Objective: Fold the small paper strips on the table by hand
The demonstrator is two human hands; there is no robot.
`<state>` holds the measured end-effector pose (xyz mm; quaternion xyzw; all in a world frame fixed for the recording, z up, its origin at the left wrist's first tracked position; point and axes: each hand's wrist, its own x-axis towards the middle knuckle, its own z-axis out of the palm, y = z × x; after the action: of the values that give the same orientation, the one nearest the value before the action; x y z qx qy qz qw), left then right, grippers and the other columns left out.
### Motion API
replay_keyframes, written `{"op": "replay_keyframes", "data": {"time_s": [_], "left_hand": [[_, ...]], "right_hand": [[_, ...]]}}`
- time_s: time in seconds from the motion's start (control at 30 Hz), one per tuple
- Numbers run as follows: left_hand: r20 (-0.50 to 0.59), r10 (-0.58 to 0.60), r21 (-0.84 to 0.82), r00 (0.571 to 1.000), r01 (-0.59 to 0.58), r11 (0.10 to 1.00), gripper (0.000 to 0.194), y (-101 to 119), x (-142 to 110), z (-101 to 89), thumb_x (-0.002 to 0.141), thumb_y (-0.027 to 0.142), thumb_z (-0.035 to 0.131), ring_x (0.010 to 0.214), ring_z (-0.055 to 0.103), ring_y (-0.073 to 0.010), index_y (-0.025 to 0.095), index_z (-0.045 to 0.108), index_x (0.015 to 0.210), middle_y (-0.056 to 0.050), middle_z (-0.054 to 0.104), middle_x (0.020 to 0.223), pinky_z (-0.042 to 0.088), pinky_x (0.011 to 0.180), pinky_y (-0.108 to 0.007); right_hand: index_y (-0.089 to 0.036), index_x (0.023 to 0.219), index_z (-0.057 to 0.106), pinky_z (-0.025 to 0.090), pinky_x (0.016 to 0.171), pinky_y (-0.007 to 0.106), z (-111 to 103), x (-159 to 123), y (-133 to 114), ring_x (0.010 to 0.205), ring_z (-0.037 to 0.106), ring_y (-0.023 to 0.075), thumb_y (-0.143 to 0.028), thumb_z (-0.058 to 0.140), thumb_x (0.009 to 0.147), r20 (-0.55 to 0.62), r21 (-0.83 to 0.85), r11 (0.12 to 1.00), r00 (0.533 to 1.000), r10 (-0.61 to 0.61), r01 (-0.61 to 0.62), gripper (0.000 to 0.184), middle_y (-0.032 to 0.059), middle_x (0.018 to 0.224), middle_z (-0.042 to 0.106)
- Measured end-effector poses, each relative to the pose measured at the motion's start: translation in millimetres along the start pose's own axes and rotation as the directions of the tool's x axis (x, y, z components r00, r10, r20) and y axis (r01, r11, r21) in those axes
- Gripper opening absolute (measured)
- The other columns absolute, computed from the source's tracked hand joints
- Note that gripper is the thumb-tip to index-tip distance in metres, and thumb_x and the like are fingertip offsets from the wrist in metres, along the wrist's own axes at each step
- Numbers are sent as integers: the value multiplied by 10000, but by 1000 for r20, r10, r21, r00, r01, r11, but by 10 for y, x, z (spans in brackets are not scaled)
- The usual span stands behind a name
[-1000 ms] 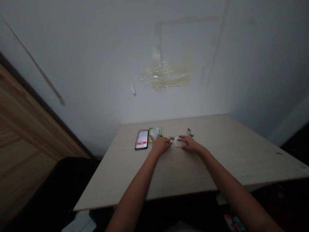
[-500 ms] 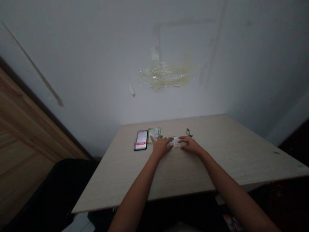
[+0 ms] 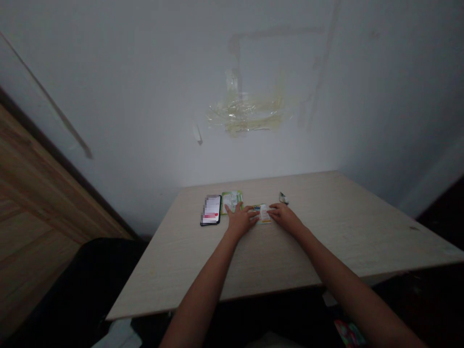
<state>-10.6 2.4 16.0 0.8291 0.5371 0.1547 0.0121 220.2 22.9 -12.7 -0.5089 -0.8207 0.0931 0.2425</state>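
A small printed packet (image 3: 264, 214), pale with yellow and blue edges, lies flat on the table between my hands. My left hand (image 3: 239, 221) rests at its left side with fingers spread; the fingertips touch or nearly touch the packet. Under the thumb side of that hand is the lower edge of a green and white packet (image 3: 232, 199). On the right, my right hand (image 3: 284, 215) has its fingers drawn together at the packet's right edge. Whether they pinch the edge or only press on it is too small to make out.
A phone (image 3: 211, 210) with a lit screen lies left of the green packet. Beyond my right hand is a small torn scrap (image 3: 283, 197). The pale wooden table (image 3: 174, 270) meets a wall (image 3: 145, 121) bearing old tape (image 3: 250, 116).
The fingers of my right hand have drawn closer together at the packet's right edge. My left hand, the phone and the green packet stay about where they were.
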Motion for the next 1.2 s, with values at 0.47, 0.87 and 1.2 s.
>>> {"op": "replay_keyframes", "data": {"time_s": [0.47, 0.87, 1.2], "left_hand": [[41, -62, 34, 997, 60, 998, 332, 11, 2, -13, 911, 609, 475, 1443, 257, -376, 562, 615, 1209, 60, 491, 1489, -30, 1040, -834], [18, -77, 39, 997, 76, 996, 335, -5, -4, 12, 904, 616, 483, 1456, 238, -383, 567, 614, 1208, 61, 446, 1525, -3, 1038, -840], [14, 11, -15, 1000, -11, 1000, 317, 7, -6, 35, 945, 509, 476, 1467, 236, -354, 521, 604, 1234, 96, 521, 1469, -92, 1042, -822]], "right_hand": [[-174, 1202, 703, 404, 1018, 417, -42, 49, -185, 1098, 557, 282, -243, 468, 957, -2, -171, 985, 1000, 14, -14, 346, 142, 1189, 637], [-197, 1286, 640, 415, 988, 429, -54, 93, -265, 1109, 527, 319, -224, 492, 918, 2, -255, 965, 997, 72, -69, 398, 162, 1230, 592], [-232, 1271, 647, 408, 1013, 431, 24, 78, -196, 1126, 524, 296, -216, 534, 894, -73, -216, 973, 995, 67, -81, 394, 129, 1208, 605]]}}
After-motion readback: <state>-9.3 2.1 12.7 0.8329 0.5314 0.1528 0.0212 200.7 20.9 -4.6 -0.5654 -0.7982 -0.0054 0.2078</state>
